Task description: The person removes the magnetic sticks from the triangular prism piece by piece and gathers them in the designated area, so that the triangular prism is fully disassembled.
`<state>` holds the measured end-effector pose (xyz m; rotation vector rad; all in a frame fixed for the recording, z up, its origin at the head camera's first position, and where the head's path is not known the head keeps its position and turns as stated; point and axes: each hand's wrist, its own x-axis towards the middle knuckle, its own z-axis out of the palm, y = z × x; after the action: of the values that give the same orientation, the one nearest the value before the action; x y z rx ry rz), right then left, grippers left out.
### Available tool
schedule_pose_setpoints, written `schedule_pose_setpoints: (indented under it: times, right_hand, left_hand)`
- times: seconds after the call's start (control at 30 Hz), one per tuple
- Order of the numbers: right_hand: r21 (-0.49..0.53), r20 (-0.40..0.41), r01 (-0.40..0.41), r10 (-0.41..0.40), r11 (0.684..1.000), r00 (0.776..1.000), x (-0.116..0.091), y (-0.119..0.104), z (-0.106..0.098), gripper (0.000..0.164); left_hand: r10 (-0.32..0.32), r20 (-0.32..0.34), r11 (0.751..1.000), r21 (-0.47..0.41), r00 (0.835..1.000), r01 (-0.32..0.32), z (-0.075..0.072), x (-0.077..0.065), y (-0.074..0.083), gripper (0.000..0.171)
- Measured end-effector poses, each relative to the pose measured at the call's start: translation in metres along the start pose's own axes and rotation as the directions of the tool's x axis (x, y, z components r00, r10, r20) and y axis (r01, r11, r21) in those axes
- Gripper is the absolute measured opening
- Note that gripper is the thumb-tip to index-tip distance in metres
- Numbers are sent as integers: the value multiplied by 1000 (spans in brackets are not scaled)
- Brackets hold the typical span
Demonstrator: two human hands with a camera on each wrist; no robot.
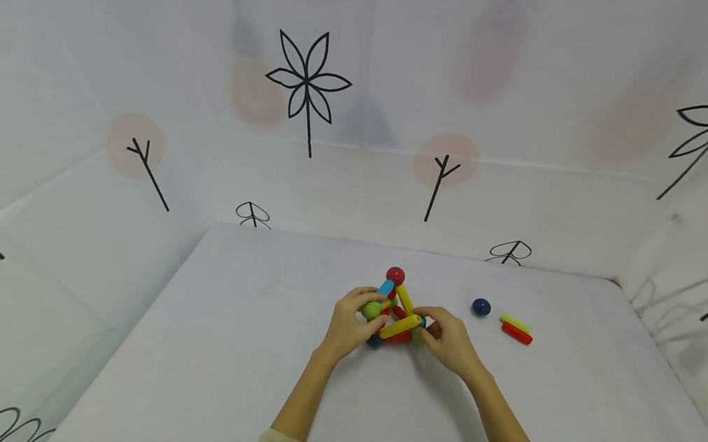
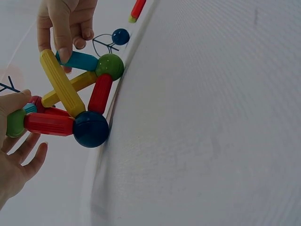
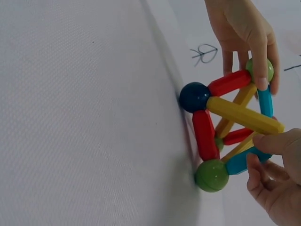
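A frame of magnetic rods and balls (image 1: 398, 338) stands on the white table between both hands. Red rods (image 3: 204, 135) join a dark blue ball (image 2: 91, 129) and green balls (image 3: 211, 175) along its base, and a red ball (image 1: 395, 275) tops it at the back. My left hand (image 1: 348, 324) grips a green ball (image 1: 371, 311) at the left corner, thumb across it. On the other side, my right hand (image 1: 449, 340) pinches the free end of a yellow rod (image 3: 244, 114) and a light blue rod (image 3: 245, 160). That yellow rod slants up from the dark blue ball.
To the right on the table (image 1: 220, 378) lie a loose dark blue ball (image 1: 481, 307), a yellow-green rod (image 1: 516, 323) and a red rod (image 1: 516, 333) side by side. White cloth walls (image 1: 356, 193) with plant drawings enclose the table.
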<state>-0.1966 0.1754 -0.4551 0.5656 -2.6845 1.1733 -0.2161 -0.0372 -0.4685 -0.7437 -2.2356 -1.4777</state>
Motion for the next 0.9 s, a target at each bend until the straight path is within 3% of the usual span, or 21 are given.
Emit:
schedule_pose_setpoints:
  times: [0.2,0.4,0.63,0.9]
  right_hand:
    - [-9,-21,107,-108,994,994,3,-6,2,33]
    - [-20,-21,120,-120,993,992,5,-13,4,29]
    - [-44,-85,194,-197,980,977,2,-22,9,31]
    - [3,-168,199,-196,980,966,-6,-23,15,27]
  left_hand:
    - [9,-5,1000,1,1000,-9,-1,1,-1,30]
    - [10,-7,1000,-2,1000,-11,0,1,0,30]
    - [-1,-8,1000,-3,1000,1,0,1,1,30]
    - [-1,-7,1000,4,1000,1,1,1,-1,29]
